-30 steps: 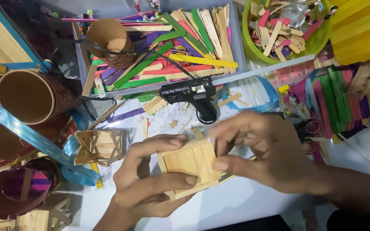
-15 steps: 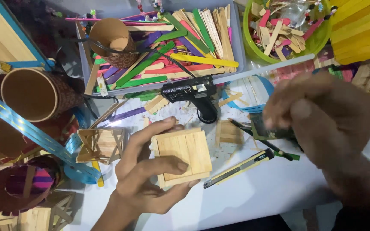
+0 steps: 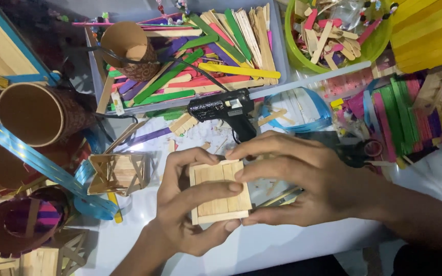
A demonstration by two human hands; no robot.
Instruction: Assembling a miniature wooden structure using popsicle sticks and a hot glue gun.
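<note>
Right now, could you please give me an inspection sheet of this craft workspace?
Surface: white table, bare only near the front edge.
Job's things: square wooden stick panel, held flat between both hands.
Clutter: clear tray of coloured craft sticks; green bowl of stick pieces; cardboard tubes; blue ribbon; small stick frame; black scissors; yellow sticks.
Grippers: left hand grips the panel from below, thumb across its top; right hand presses fingertips on its upper and right edges.
Cables: black glue gun, its cord running across the tray.
Surroundings: nothing seen.
</note>
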